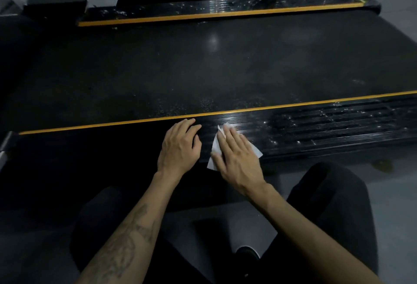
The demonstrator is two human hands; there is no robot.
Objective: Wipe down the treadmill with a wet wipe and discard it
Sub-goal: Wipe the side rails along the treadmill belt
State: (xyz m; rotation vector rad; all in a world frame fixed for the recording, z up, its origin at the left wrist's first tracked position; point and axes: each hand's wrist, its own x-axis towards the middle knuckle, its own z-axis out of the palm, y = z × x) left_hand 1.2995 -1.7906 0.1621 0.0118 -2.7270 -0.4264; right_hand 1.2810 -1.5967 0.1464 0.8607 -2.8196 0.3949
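While the treadmill (203, 69) is viewed from its near side, the wet wipe (215, 148) is pressed flat onto the near ribbed side rail (316, 130) by the right hand (237, 155), whose fingers are held straight. Just to the left, the left hand (178, 146) is rested on the same rail, fingers relaxed and holding nothing. White specks are seen on the rail farther right. A yellow stripe (112, 123) is set between rail and belt.
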